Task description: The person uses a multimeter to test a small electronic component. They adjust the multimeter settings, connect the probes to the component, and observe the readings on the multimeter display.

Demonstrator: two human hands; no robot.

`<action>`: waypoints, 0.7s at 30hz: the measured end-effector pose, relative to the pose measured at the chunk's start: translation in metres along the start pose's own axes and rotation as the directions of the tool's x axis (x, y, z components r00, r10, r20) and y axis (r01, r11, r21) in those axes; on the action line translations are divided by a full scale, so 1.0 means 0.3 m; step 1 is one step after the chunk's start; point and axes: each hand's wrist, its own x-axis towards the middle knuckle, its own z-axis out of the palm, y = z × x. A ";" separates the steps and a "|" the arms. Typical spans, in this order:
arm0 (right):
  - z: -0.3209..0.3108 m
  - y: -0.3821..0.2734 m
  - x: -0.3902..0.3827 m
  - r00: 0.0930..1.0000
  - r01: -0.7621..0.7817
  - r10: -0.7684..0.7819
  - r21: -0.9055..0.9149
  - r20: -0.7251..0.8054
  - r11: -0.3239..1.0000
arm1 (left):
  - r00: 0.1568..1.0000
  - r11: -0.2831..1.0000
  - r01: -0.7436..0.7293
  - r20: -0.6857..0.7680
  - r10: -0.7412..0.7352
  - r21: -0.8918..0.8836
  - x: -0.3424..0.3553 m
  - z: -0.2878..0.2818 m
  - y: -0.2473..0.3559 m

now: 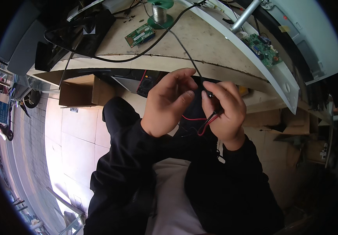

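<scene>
Cable [184,49], thin and dark, runs from beyond the grip down to the right hand [227,111], whose thumb and forefinger pinch its end, apparently to steady the tip in front of the person. Red and black leads [205,127] loop below that pinch, perhaps kept against the palm to leave the fingertips free. Just beside it, the left hand [167,102] is cupped, thumb and fingers parted with nothing visible between them, as if ready to support.

Left of the grip, a cardboard box [97,92] shows its inner walls; contents cannot be made out. Ahead and right, a long white housing [288,84] bears a green circuit board [266,51]. Straight ahead, a green-flanged spool [159,15] carries silvery wire. Just past the left hand, a red-edged multimeter [148,82] is partly hidden.
</scene>
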 end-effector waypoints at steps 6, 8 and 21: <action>0.007 0.020 0.040 0.997 -0.031 0.022 0.125 0.076 0.992 | 0.985 0.997 0.002 0.174 -0.016 0.077 0.041 -0.018 0.006; 0.009 0.034 0.041 0.994 -0.062 0.049 0.151 0.093 0.987 | 0.986 0.999 0.019 0.166 -0.023 0.028 0.055 -0.009 0.007; -0.046 0.081 0.026 0.971 -0.240 0.238 0.230 0.036 0.943 | 0.985 0.952 -0.168 0.020 0.169 0.255 0.161 -0.025 -0.083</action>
